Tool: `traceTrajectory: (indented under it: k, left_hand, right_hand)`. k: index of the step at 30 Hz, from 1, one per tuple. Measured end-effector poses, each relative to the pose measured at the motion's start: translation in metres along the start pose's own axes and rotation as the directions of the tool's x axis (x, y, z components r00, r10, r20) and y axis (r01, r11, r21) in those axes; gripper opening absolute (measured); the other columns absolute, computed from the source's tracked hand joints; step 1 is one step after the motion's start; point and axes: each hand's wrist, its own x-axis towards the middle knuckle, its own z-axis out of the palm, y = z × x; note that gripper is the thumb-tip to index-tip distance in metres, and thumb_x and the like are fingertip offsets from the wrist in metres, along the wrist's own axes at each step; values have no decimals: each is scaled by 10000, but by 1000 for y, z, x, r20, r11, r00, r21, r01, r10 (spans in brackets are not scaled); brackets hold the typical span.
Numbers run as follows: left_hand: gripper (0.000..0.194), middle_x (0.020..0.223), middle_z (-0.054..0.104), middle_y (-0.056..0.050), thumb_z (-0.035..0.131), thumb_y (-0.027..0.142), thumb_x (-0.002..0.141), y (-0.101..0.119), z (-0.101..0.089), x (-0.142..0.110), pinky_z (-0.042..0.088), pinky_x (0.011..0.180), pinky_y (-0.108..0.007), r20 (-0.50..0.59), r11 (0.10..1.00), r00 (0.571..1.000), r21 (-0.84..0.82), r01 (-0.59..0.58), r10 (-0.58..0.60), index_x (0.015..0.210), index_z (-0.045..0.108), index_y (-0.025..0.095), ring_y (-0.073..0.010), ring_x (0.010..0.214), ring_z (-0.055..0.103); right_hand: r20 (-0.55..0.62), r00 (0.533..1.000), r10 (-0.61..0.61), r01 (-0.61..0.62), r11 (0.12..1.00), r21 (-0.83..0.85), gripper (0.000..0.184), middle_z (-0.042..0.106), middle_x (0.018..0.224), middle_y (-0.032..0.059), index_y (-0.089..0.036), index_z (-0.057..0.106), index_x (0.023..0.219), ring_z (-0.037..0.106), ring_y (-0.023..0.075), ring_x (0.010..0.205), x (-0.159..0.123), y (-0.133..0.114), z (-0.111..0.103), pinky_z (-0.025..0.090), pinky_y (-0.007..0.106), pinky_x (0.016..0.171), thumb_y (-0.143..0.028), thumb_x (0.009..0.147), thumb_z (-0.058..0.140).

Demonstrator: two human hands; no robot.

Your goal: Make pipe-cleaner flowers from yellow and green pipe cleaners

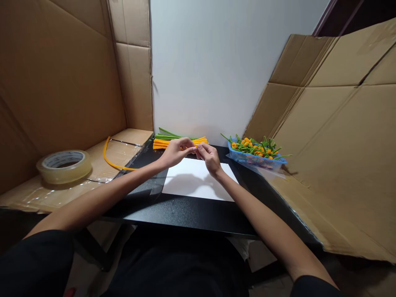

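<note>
My left hand (177, 152) and my right hand (210, 157) meet above a white sheet of paper (185, 187) on the black table. The fingertips of both are pinched together and touch or nearly touch each other. Whatever sits between them is too small or too hidden to make out. Just behind my left hand lies a bundle of orange pipe cleaners (160, 144), partly covered by the fingers. Green pipe cleaners (168, 133) lie behind that bundle.
A blue basket (247, 158) of green stems with orange tufts stands at the back right. On the left cardboard, a clear tape roll (64, 166) rests near a curved orange pipe cleaner (106, 156). Cardboard walls (346, 136) flank the black table (185, 212).
</note>
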Motion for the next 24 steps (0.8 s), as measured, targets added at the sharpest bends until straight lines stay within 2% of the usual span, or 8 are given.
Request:
traceTrajectory:
  k: [3, 7, 10, 13, 15, 18, 21, 24]
  left_hand:
    - [364, 780, 735, -55, 735, 518, 824, -4, -10, 7, 480, 588, -217, 43, 999, 999, 34, -10, 8, 804, 720, 155, -132, 689, 640]
    - [243, 767, 744, -51, 776, 412, 786, -7, -30, 19, 510, 627, -237, 290, 1000, 957, -14, 10, -5, 785, 746, 171, -144, 706, 671]
    - [158, 823, 766, -58, 787, 312, 751, -7, -41, 23, 516, 646, -237, 450, 999, 893, 34, 0, -15, 843, 762, 187, -154, 747, 700]
    - [161, 807, 767, -50, 755, 225, 732, -8, -42, 22, 510, 637, -228, 490, 998, 871, 65, 9, -40, 888, 734, 191, -157, 748, 717]
    - [183, 791, 769, -47, 725, 186, 723, -9, -38, 19, 511, 621, -234, 475, 997, 878, 52, 49, -68, 904, 693, 190, -164, 728, 724]
    - [224, 733, 762, -34, 703, 114, 695, -8, -28, 14, 490, 579, -240, 380, 987, 912, 91, 131, -156, 891, 624, 187, -176, 665, 716]
    - [262, 681, 749, -18, 682, 34, 668, -1, -17, 6, 459, 575, -251, 183, 949, 955, 257, 181, -232, 846, 577, 195, -197, 648, 710]
    - [271, 730, 767, -25, 670, 21, 703, 9, -5, -3, 453, 631, -285, 24, 896, 987, 423, 135, -159, 874, 570, 206, -230, 719, 723]
  right_hand:
    - [56, 997, 48, -52, 996, 69, 423, 443, 596, -30, -206, 541, 622, 375, 118, 575, 2, -5, -4, 325, 275, 594, -511, 910, 597]
    - [237, 970, 52, -48, 999, -22, 409, 443, 571, -29, -201, 582, 613, 368, 123, 568, 4, -12, -12, 293, 282, 578, -521, 863, 626]
    - [391, 920, 27, 64, 974, -218, 377, 441, 557, -38, -198, 618, 629, 363, 116, 551, 5, -14, -17, 259, 276, 565, -490, 868, 624]
    - [468, 883, -19, 259, 853, -454, 374, 478, 560, -33, -196, 638, 618, 391, 114, 555, 3, -16, -16, 242, 276, 576, -416, 915, 582]
    - [482, 876, -26, 341, 741, -578, 364, 560, 586, -14, -200, 673, 629, 457, 126, 587, 1, -18, -14, 248, 278, 591, -383, 928, 573]
    - [468, 884, 5, 373, 597, -710, 301, 697, 681, 23, -225, 758, 729, 566, 164, 656, -3, -18, -6, 261, 287, 600, -366, 930, 585]
    - [378, 925, 40, 319, 459, -829, 248, 773, 790, 67, -245, 806, 858, 639, 210, 719, -6, -16, 6, 279, 305, 605, -357, 928, 595]
    - [223, 973, 54, 188, 365, -912, 289, 785, 824, 131, -202, 803, 880, 659, 238, 702, -10, -12, 15, 301, 322, 597, -363, 942, 572]
